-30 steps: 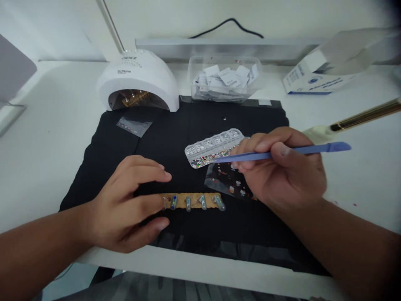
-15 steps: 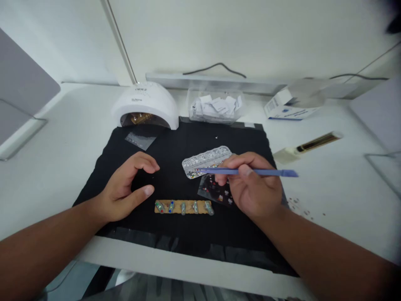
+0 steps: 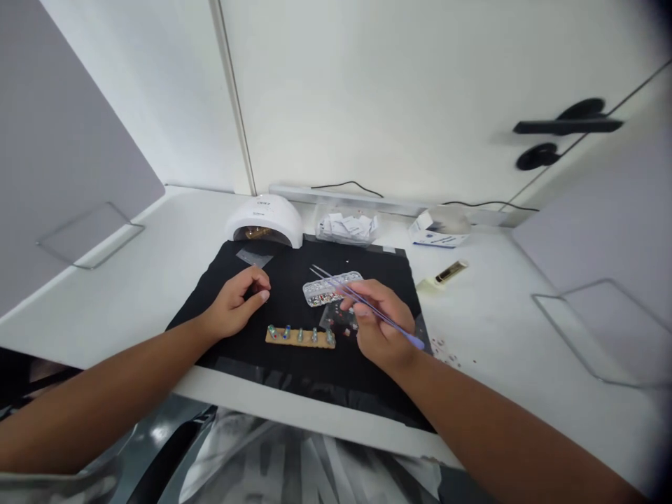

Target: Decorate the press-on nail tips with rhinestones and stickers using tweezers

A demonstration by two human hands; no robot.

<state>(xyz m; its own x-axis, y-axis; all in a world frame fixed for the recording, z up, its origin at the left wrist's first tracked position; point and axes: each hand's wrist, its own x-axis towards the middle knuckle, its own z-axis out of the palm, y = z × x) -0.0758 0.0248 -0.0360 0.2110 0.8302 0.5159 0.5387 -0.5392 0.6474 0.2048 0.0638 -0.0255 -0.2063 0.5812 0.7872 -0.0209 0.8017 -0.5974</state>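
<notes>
Purple tweezers are held in my right hand, their two tips apart over the far side of a clear compartment case of small gems. Beneath that hand lies a clear sheet with small pictures. A tan strip bearing several decorated grey nail tips rests on the black mat. My left hand rests on the mat, left of the case, fingers curled with thumb near the index finger; whether anything is between them cannot be made out.
A white nail lamp stands at the back left, with a small clear packet before it. Behind the mat is a clear box of white packets. A white-and-blue box and a gold-capped bottle are at the right, near scattered gems.
The head view has tilted up and shows more wall. The tweezers have turned, their tips now pointing up and left beyond the case. My left hand's fingers have drawn closer together.
</notes>
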